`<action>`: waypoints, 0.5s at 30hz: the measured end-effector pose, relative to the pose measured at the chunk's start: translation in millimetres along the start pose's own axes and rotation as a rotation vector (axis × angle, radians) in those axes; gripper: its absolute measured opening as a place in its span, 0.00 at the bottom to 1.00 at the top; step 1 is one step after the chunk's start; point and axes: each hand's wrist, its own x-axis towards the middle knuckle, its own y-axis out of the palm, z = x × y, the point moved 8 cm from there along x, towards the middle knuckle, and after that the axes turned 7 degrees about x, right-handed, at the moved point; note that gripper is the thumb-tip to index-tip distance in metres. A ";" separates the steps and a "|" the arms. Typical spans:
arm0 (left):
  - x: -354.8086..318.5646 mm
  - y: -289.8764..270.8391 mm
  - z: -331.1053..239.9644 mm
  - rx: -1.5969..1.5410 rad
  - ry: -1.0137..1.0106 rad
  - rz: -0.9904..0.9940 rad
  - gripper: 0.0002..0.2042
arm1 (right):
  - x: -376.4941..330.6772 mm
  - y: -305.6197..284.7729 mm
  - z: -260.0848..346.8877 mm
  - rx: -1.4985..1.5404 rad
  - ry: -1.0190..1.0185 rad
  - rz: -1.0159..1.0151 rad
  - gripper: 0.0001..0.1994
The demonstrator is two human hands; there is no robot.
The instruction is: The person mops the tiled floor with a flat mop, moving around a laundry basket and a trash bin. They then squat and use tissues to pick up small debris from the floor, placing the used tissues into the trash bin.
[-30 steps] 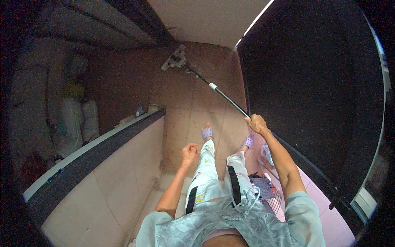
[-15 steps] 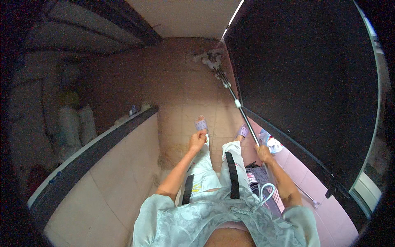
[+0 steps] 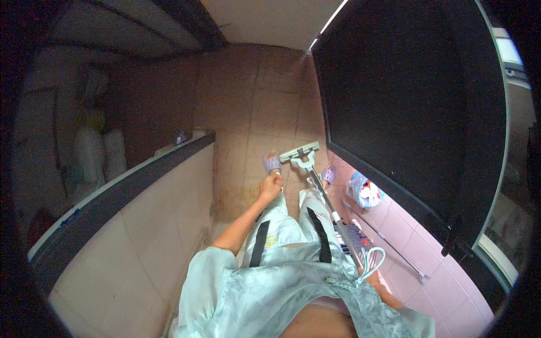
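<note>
A sponge mop with a pale flat head [image 3: 300, 151] is on or just above the floor tiles, close to my left foot. Its dark and silver pole [image 3: 326, 197] slants back past my right leg. Low by my right hip, my right hand [image 3: 369, 276] grips the pole near its rear part; my shirt and its white cord hide some of the fingers. My left hand [image 3: 271, 186] hangs in front of my left shin, fingers curled in, with nothing visible in it. I wear lilac sandals [image 3: 271, 163] on both feet.
To the left runs a low tiled wall with a dark top edge [image 3: 169, 156]. A large dark panel [image 3: 411, 107] stands on the right. Beside my right leg are a wire basket [image 3: 354, 235], a plastic bag [image 3: 365, 191] and a thin metal rod [image 3: 389, 242] on pink tiles.
The mop head has come back from the far corner to near my feet. My right hand has drawn the pole back toward my hip. The left hand has barely moved.
</note>
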 end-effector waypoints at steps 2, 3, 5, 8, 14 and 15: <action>8.6 10.0 12.7 -0.127 0.024 -0.008 0.09 | 21.3 -6.3 -4.3 -0.233 -0.219 0.058 0.22; 10.2 12.3 19.8 -0.189 0.029 -0.023 0.09 | 34.4 -20.2 13.8 -0.171 -0.295 -0.011 0.21; 11.0 19.8 2.5 -0.076 0.140 -0.071 0.10 | 75.2 -36.6 54.8 -0.154 -0.279 -0.005 0.20; 8.9 26.3 -19.1 -0.089 0.194 -0.086 0.10 | 124.8 -40.0 163.2 -0.190 -0.367 0.075 0.20; -51.8 -16.4 -136.7 -0.082 0.423 -0.175 0.14 | 224.3 25.4 316.3 -0.359 -0.485 0.243 0.17; -66.7 -21.9 -162.5 -0.079 0.525 -0.206 0.17 | 224.9 28.2 321.8 -0.232 -0.662 0.202 0.17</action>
